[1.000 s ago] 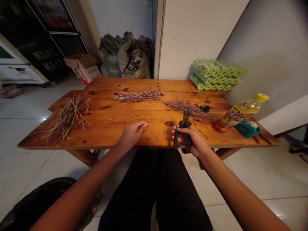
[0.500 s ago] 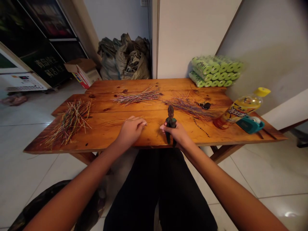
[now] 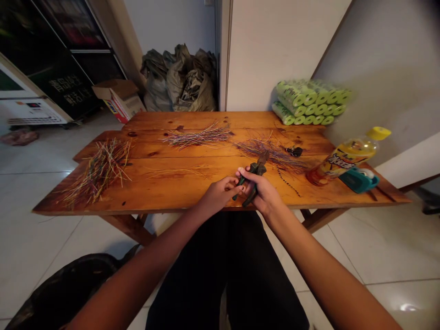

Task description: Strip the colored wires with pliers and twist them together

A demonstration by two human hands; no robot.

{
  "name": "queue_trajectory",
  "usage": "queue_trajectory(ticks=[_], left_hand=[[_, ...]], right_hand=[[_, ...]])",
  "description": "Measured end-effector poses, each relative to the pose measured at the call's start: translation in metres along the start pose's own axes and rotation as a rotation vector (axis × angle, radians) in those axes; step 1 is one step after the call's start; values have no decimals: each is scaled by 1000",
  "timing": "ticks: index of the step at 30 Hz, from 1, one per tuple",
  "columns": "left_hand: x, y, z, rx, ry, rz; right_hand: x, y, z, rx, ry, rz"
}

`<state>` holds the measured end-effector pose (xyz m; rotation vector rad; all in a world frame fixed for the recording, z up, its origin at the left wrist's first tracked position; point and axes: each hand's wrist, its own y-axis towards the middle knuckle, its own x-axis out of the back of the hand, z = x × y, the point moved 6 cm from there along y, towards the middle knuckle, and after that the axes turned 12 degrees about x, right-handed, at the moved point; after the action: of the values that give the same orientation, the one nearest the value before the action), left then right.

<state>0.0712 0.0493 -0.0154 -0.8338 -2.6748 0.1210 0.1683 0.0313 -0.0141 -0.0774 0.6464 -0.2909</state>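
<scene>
My right hand [image 3: 263, 188] is closed round a pair of pliers [image 3: 258, 168] with dark green handles, its jaws tilted up and to the right over the table's near edge. Close against it, my left hand [image 3: 223, 195] has its fingers pinched together by the handles; what they hold, if anything, is too small to make out. A few thin wires [image 3: 178, 171] lie on the wood to the left of my hands. Beyond the pliers spreads a heap of purplish wires [image 3: 275, 153]. Another bundle of wires [image 3: 199, 136] lies at the back middle.
A larger wire pile [image 3: 99, 169] covers the left of the wooden table [image 3: 151, 201]. On the right stand a drink bottle [image 3: 343, 158], a teal tape dispenser [image 3: 359, 179], a black item [image 3: 294, 151] and stacked green rolls [image 3: 309, 103]. A black bin [image 3: 75, 284] is at lower left.
My left hand has moved right, up to my right hand and the pliers. The pliers have tilted from upright towards the right. My right hand has turned with them.
</scene>
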Motion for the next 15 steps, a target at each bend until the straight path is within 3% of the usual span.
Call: queue_trajectory(ticks=[2, 4, 8, 10, 15], left_hand=[[-7, 4, 2, 19, -118, 39], [-7, 5, 1, 17, -102, -6], [5, -9, -15, -77, 274, -312], [7, -17, -23, -134, 415, -397], [11, -20, -21, -179, 289, -366]], right_hand=[[-1, -2, -1, 9, 11, 14], [-2, -3, 0, 55, 13, 31], [-7, -7, 7, 236, -42, 84], [-8, -10, 10, 295, -91, 70], [-5, -19, 19, 380, -184, -38]])
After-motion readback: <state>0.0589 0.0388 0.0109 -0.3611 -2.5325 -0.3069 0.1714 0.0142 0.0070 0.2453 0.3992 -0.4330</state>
